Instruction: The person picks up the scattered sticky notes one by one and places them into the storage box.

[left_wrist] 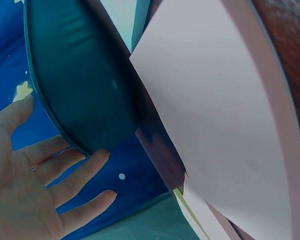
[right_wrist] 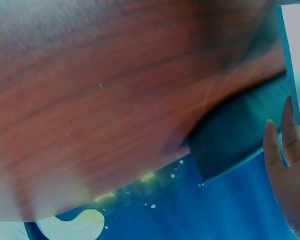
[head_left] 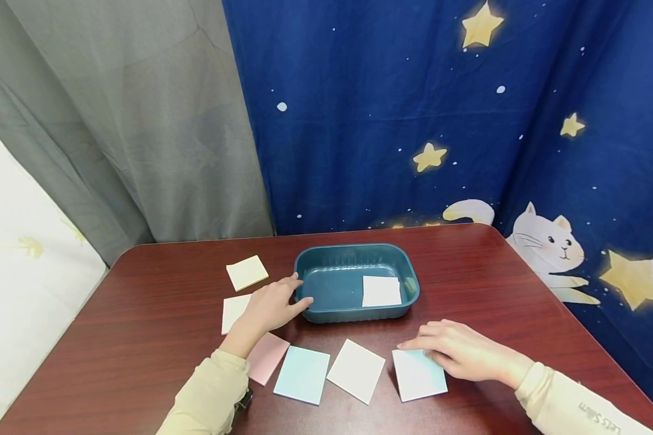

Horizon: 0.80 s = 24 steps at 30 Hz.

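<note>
My left hand (head_left: 269, 308) touches the left end of a dark teal rectangular tray (head_left: 354, 315), its fingers loosely extended at the rim. In the left wrist view those fingers (left_wrist: 77, 180) are spread beside the tray wall. One white sticky note pad (head_left: 381, 292) lies inside the tray at the right. My right hand (head_left: 465, 350) holds a pale blue sticky note pad (head_left: 420, 382) by its far edge, in front of the tray's right end. Its left edge casts a shadow on the table. The thumb's grip is partly hidden.
A white pad (head_left: 356, 371), a light blue pad (head_left: 302, 374) and a pink pad (head_left: 268, 359) lie along the front. Another white pad (head_left: 234, 311) is partly behind my left hand. A cream pad (head_left: 247, 273) sits farther back on the brown table (head_left: 141, 338). Curtains hang behind.
</note>
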Tool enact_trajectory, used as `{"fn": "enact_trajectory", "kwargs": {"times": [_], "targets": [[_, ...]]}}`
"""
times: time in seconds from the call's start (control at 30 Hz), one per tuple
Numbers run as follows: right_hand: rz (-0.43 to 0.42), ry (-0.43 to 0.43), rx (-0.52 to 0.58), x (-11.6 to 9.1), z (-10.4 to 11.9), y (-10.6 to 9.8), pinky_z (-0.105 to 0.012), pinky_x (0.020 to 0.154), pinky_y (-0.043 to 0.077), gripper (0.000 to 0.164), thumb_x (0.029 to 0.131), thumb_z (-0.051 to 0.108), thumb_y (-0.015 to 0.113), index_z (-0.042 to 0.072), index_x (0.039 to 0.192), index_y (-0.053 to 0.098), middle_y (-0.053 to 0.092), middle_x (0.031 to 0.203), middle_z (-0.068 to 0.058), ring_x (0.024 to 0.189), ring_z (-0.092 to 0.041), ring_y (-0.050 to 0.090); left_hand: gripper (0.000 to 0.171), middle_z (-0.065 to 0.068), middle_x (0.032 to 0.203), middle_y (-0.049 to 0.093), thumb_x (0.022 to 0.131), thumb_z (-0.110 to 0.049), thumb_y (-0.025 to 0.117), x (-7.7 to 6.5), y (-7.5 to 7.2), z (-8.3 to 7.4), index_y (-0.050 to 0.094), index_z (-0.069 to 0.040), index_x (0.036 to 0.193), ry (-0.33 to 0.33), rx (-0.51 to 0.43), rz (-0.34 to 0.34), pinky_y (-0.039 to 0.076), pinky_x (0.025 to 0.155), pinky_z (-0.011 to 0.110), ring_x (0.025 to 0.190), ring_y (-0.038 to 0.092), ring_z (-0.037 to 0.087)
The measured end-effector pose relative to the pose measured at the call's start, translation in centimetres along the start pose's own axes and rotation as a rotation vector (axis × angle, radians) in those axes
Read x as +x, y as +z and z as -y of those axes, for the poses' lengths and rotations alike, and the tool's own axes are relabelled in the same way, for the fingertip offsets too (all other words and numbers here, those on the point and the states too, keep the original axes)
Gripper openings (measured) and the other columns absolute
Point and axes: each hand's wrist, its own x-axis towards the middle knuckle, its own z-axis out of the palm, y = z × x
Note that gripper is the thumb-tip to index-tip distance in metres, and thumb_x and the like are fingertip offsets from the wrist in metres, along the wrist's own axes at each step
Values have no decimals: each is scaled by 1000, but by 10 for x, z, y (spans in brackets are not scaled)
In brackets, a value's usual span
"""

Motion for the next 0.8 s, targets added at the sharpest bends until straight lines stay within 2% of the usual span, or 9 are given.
{"fn": "enact_trajectory", "kwargs": {"times": [0.2,0.53,0.8], "targets": [[2,15,-5,6,1,-12,-18,60,36,58,72,-7,54,27,118,57,52,87,17,73,1,42,56,13,128,45,83,-44,55,0,0,0,54,-3,120,-2,2,2,46,75,42,103,53,28],[-78,-16,-114,28,-8,-38,-21,61,36,49,72,-6,51,21,112,61,49,81,13,72,-3,43,56,13,128,45,83,-44,55,0,0,0,54,-2,120,-6,4,9,45,77,42,104,52,28],[-88,26,-141,46,-16,-53,-24,63,39,42,76,-4,52,18,111,62,52,85,9,76,-6,45,54,13,127,46,83,-42,57,0,1,0,55,-2,119,-5,-1,1,45,76,42,103,52,29]]}}
